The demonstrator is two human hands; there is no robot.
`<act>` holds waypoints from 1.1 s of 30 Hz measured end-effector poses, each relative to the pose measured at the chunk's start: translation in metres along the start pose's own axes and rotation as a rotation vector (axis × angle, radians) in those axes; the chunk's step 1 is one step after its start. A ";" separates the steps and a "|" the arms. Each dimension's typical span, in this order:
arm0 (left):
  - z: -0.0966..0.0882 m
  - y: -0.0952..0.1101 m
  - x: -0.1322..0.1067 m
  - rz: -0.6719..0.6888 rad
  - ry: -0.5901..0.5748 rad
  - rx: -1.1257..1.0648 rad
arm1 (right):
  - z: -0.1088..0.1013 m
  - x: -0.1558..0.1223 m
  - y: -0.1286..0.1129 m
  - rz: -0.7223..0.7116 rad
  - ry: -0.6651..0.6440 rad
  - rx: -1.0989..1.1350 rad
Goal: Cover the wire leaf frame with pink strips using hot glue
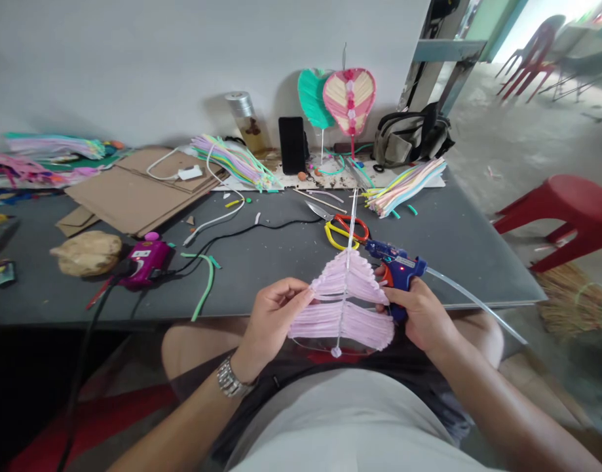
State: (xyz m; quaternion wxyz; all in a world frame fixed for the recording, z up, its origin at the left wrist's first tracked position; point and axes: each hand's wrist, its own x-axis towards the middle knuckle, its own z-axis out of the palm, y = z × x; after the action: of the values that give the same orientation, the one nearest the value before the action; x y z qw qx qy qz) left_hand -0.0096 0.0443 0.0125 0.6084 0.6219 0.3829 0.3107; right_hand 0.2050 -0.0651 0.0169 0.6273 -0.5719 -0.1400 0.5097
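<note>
A pink leaf-shaped piece of pipe cleaners (pixel 344 308) on a thin white stick is held over my lap at the table's front edge. My left hand (pixel 271 321) pinches its left edge, fingers closed. My right hand (pixel 421 314) grips a blue glue gun (pixel 396 269), its nozzle against the right side of the pink piece. A clear glue stick (pixel 477 301) trails out behind the gun to the right.
On the grey table (pixel 281 262) lie yellow-and-red scissors (pixel 344 229), a purple glue gun (pixel 143 262) with black cable, cardboard (pixel 133 190), bundles of coloured pipe cleaners (pixel 409 183), a phone (pixel 291 144), two finished leaf fans (pixel 350 98) and a bag (pixel 409 134). Red stool (pixel 566 210) at right.
</note>
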 end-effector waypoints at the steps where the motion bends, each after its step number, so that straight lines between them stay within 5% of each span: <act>1: 0.000 0.000 0.000 -0.004 0.000 -0.006 | 0.000 0.000 -0.001 -0.002 0.000 -0.011; 13: 0.005 -0.010 -0.002 -0.165 -0.101 -0.091 | -0.004 0.012 0.008 -0.036 0.034 0.010; 24: 0.020 -0.016 0.009 -0.425 -0.397 -0.237 | 0.001 0.005 0.002 -0.078 0.045 -0.040; 33: 0.031 -0.019 0.011 -0.530 -0.405 -0.335 | 0.000 0.007 0.003 -0.066 0.059 -0.067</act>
State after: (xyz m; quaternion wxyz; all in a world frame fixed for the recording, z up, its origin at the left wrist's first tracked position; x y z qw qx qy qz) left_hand 0.0207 0.0375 -0.0091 0.8246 0.4416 0.3463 0.0714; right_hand 0.2065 -0.0599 0.0116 0.6280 -0.6025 -0.1572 0.4668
